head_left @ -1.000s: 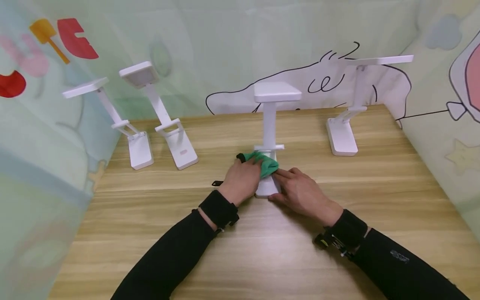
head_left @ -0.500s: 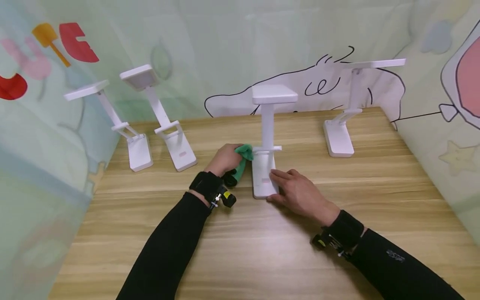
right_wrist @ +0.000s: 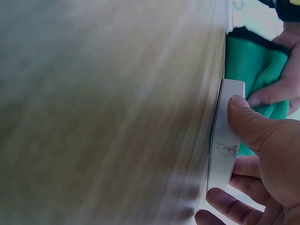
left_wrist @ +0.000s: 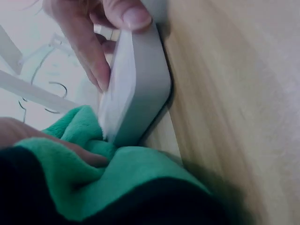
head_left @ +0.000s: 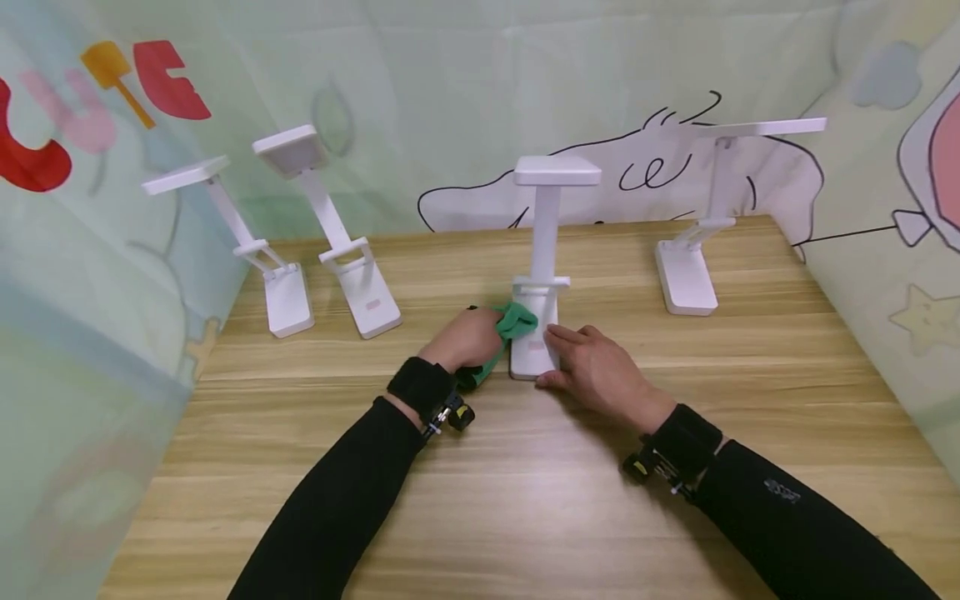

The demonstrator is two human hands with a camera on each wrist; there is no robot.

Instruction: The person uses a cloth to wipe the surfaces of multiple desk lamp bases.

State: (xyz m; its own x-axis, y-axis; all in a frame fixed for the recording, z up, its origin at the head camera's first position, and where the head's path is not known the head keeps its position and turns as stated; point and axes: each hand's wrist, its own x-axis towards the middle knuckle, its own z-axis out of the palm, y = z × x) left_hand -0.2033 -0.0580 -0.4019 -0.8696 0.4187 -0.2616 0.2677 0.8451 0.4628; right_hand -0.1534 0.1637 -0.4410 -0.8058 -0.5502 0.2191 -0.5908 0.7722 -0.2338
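A white desk lamp stands upright on the wooden table, its head over the arm and its flat base toward me. My left hand grips a bunched green cloth with a dark edge, at the left side of the base and partly over its top. My right hand holds the base from the right. In the right wrist view its thumb presses the front face, where dark smudges show. The left wrist view has the cloth right against the base's corner.
Two more white lamps, one at the far left and another beside it, stand at the back left. A third lamp stands at the back right. A printed cloth backdrop encloses the table behind and at both sides.
My left hand draws the cloth off the base's top to its left side, then brings it back over the left edge. My right hand keeps its hold on the base.
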